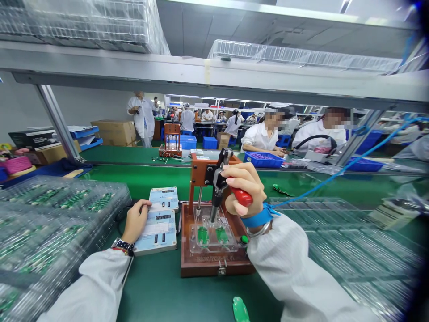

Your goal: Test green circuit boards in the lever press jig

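Note:
My right hand (246, 190) is wrapped around the red handle (241, 197) of a toggle clamp mounted on an orange-brown test fixture (214, 264). Beneath the clamp's plunger, a clear plastic plate (212, 246) covers two small green circuit boards (221, 235) lying side by side. My left hand (136, 220) rests at the left edge of two light-blue meter boxes with digit displays, its fingers extended onto them. The nearer meter box (156, 243) touches the farther meter box (164, 194). Another green circuit board (240, 309) lies on the green mat in front of the fixture.
Clear trays of green boards (60, 223) are stacked at left; more clear trays (362, 250) lie at right. A blue cord (311, 188) runs from my right wrist strap. A shelf (201, 74) spans overhead. Across the bench, people work near a blue bin (263, 161).

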Motion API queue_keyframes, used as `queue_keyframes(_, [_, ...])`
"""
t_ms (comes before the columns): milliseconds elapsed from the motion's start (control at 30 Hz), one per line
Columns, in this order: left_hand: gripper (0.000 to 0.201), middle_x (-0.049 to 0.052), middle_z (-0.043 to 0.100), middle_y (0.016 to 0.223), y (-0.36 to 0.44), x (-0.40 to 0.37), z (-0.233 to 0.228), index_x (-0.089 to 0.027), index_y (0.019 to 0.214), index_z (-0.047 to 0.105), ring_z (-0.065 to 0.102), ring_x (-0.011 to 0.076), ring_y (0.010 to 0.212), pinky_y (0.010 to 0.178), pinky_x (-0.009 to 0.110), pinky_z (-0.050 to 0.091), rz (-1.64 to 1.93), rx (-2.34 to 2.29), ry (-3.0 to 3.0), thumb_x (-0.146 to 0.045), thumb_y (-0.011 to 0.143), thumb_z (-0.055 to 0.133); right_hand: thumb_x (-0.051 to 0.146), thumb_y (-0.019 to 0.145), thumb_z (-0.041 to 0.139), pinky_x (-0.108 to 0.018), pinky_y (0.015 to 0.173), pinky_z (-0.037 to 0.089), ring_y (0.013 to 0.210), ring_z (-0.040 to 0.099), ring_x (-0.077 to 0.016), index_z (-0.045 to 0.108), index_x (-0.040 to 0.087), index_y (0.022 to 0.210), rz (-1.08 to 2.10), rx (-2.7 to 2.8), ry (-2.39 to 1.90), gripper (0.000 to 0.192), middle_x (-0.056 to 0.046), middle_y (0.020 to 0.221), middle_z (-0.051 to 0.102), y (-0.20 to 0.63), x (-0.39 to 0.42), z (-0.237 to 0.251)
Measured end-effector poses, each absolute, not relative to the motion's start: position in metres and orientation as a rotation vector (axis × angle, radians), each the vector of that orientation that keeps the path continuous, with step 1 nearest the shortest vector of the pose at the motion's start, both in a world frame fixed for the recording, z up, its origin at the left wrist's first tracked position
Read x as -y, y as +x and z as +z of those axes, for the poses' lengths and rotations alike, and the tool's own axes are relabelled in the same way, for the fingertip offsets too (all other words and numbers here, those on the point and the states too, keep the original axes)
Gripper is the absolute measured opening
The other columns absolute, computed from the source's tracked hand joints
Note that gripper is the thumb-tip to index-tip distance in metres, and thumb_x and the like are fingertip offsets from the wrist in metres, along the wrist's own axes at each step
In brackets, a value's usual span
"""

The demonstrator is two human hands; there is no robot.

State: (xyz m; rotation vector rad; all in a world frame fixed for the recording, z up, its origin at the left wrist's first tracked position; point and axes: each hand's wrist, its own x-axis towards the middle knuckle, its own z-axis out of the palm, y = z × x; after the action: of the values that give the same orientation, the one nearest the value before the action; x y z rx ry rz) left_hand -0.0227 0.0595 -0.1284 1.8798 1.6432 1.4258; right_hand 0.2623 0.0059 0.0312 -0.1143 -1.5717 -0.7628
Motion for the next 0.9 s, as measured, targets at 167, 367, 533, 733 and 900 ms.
queue_keyframes(167, [0.032, 0.006, 0.070, 0.082, -0.021, -0.059, -0.128, -0.019, 0.078, 0.062, 0.063, 0.0229, 0.077, 0.071, 0.032, 0.047, 1.450, -1.621, 1.863, -0.037, 0.077, 0.036, 0.053, 0.095, 0.027, -0.035, 0.058, 0.050, 0.074, 0.059, -0.0196, 0.050, 0.023, 0.099, -0.771, 1.565, -0.114, 0.038, -0.004, 0.075, 0.059, 0.262, -0.010, 0.028])
queue_keyframes(367, [0.030, 0.006, 0.069, 0.079, -0.020, -0.056, -0.126, -0.019, 0.078, 0.061, 0.064, 0.0221, 0.076, 0.071, 0.031, 0.048, 1.463, -1.594, 1.845, -0.036, 0.077, 0.038, 0.051, 0.096, 0.031, -0.027, 0.051, 0.043, 0.055, 0.053, -0.0117, 0.052, 0.022, 0.094, -0.398, 1.559, -0.352, 0.036, 0.002, 0.062, 0.051, 0.252, 0.027, 0.071])
queue_keyframes(533, [0.029, 0.006, 0.070, 0.079, -0.020, -0.056, -0.125, -0.019, 0.079, 0.061, 0.065, 0.0222, 0.077, 0.072, 0.032, 0.049, 1.461, -1.595, 1.834, -0.036, 0.077, 0.038, 0.050, 0.097, 0.024, -0.023, 0.055, 0.045, 0.058, 0.058, -0.0080, 0.050, 0.016, 0.106, 0.119, 1.784, -0.628, 0.044, 0.002, 0.067, 0.057, 0.266, -0.005, 0.139])
queue_keyframes(733, [0.029, 0.006, 0.070, 0.077, -0.020, -0.057, -0.125, -0.018, 0.079, 0.060, 0.066, 0.0225, 0.075, 0.072, 0.033, 0.050, 1.442, -1.592, 1.842, -0.036, 0.077, 0.038, 0.021, 0.081, 0.060, -0.032, 0.072, 0.048, 0.074, 0.058, -0.0135, 0.056, 0.013, 0.089, -0.062, 1.665, -0.983, 0.012, -0.001, 0.078, 0.059, 0.306, -0.079, 0.114])
queue_keyframes(900, [0.031, 0.007, 0.070, 0.077, -0.021, -0.059, -0.127, -0.018, 0.080, 0.061, 0.066, 0.0234, 0.075, 0.074, 0.034, 0.050, 1.430, -1.578, 1.824, -0.038, 0.076, 0.038, 0.017, 0.082, 0.048, -0.025, 0.064, 0.045, 0.068, 0.053, -0.0115, 0.049, 0.017, 0.080, -0.048, 1.404, -1.012, 0.002, 0.001, 0.073, 0.054, 0.334, -0.020, -0.006])
